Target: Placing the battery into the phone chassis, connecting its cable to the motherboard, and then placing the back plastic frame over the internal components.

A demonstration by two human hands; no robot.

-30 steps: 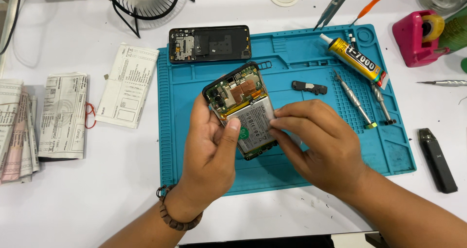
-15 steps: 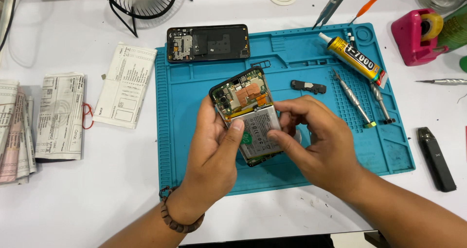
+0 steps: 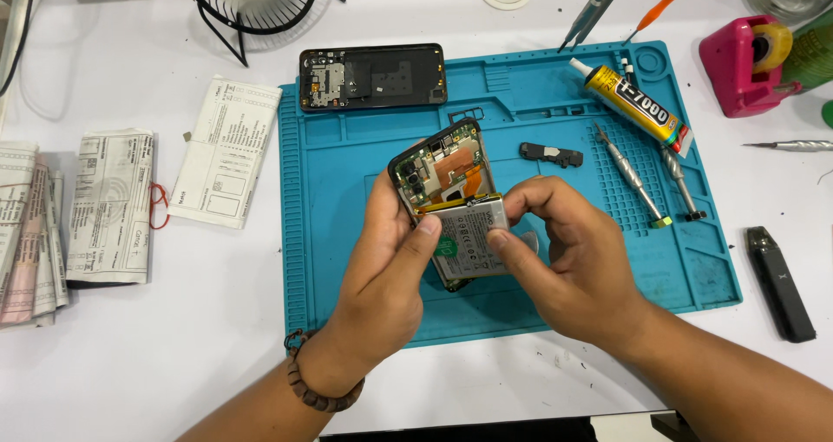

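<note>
In the head view I see my left hand (image 3: 390,268) wrapped around an opened smartphone (image 3: 449,201) in the centre of the frame, fingers closed on its left edge and back, thumb pressed onto the grey battery (image 3: 468,242). The phone is tilted, held above the blue repair mat (image 3: 347,199), with its circuit board and an orange flex cable exposed at the top. My right hand (image 3: 573,268) is closed on the battery's right edge, thumb and forefinger pinching it, the other fingers curled.

At the upper middle of the frame a black phone back cover (image 3: 373,77) lies across the mat's top edge. To the right on the mat lie a small black part (image 3: 552,154), a yellow-and-black glue tube (image 3: 632,104) and two screwdrivers (image 3: 632,175). A pink tape dispenser (image 3: 746,65) sits at the upper right on the white desk (image 3: 173,347), a slim black device (image 3: 781,284) at the right edge. Folded papers (image 3: 108,206) lie at the left, a small fan (image 3: 260,4) at the top.
</note>
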